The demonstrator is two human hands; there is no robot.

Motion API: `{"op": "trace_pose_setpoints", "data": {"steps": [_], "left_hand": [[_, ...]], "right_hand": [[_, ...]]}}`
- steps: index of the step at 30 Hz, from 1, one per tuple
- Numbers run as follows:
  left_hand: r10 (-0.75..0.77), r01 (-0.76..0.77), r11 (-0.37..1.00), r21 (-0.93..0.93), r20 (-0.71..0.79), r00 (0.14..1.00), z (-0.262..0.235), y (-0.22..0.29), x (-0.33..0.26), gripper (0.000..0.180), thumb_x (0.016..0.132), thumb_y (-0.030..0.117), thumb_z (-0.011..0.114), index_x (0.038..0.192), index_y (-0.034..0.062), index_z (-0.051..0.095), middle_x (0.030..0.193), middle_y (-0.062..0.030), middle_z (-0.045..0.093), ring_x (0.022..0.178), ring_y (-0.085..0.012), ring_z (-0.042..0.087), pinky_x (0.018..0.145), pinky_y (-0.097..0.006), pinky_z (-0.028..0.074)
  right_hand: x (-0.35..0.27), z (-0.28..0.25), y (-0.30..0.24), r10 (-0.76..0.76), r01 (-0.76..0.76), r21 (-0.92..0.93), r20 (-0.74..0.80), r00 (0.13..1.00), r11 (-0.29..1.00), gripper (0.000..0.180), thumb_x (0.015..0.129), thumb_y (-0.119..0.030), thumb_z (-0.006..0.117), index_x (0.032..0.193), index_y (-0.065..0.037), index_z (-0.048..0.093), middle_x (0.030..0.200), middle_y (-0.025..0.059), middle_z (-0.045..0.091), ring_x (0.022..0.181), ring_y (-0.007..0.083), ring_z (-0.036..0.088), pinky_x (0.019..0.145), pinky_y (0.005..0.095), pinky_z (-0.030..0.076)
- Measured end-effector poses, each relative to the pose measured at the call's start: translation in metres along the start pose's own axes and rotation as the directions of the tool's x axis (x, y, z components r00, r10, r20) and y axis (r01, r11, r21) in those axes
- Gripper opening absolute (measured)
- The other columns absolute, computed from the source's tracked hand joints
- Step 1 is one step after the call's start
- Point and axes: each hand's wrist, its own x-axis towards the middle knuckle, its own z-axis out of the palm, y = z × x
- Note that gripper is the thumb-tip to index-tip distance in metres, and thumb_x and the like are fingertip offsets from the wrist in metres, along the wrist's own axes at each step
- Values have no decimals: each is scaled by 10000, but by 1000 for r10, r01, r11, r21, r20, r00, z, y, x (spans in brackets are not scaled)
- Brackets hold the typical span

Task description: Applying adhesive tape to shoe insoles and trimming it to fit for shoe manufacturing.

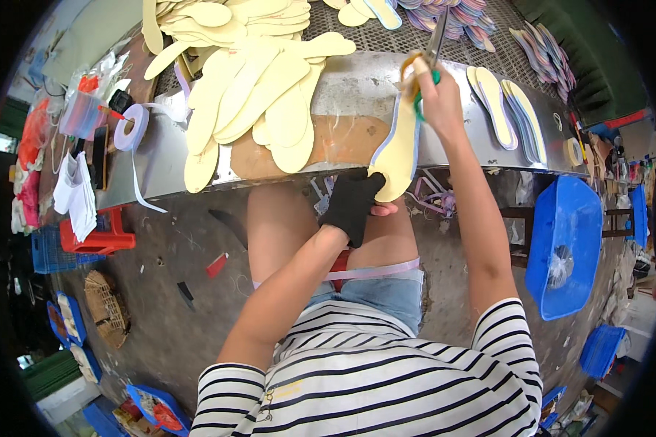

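Observation:
My left hand (353,204), in a black glove with bare fingertips, grips the heel end of a pale yellow insole (395,156) at the table's near edge. A bluish-lilac edging runs along the insole's sides. My right hand (441,102) holds scissors (435,45) with orange and green handles at the insole's far end, their blades pointing up and away. That hand and the handles cover part of the toe end; whether the blades touch the insole, I cannot tell. A large heap of pale yellow insoles (251,95) lies to the left.
Edged insoles (497,105) lie at the right of the metal table (342,84). Farther back is a pile of colourful insoles (452,18). A roll of lilac tape (130,130) hangs at the left. A red stool (98,234) and a blue tub (561,255) stand below table height.

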Motion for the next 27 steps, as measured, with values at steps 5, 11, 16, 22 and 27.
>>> {"op": "trace_pose_setpoints", "data": {"steps": [5,11,16,22,27], "left_hand": [[20,-20,1000,1,19,1000,2,0,-2,240,836,133,539,949,-77,567,800,-150,628,532,-224,632,429,-237,498],[115,-153,921,359,125,985,15,58,-23,214,832,110,529,947,-69,545,768,-159,639,493,-187,620,417,-239,492],[574,-222,-37,974,202,793,-1,84,32,496,779,268,621,1180,11,483,888,-225,615,727,-336,627,641,-409,505],[598,-324,-330,887,461,655,-1,94,10,518,715,232,661,1192,84,521,1189,-212,515,1000,-334,562,799,-413,483],[585,-576,-334,746,643,494,-29,62,48,431,706,145,662,1123,82,571,1207,-95,551,1129,-296,504,882,-376,458]], "right_hand": [[-2,1,9,-119,118,-62,-7,993,991,350,845,-281,493,963,35,586,681,113,606,589,166,578,564,288,455],[4,-29,-6,56,-54,55,-27,998,997,317,858,-240,502,1005,29,582,695,88,607,613,123,579,580,251,460],[-9,-47,-42,-19,24,245,-24,1000,969,341,881,-246,493,1070,26,576,809,64,610,732,111,585,639,235,463],[-61,-53,-45,213,-201,466,26,977,862,390,897,-229,443,1164,39,537,831,71,603,738,123,595,620,231,482],[-66,-7,-6,237,-210,416,-14,971,885,389,898,-254,460,1127,44,560,828,68,592,712,122,557,620,227,451]]}}
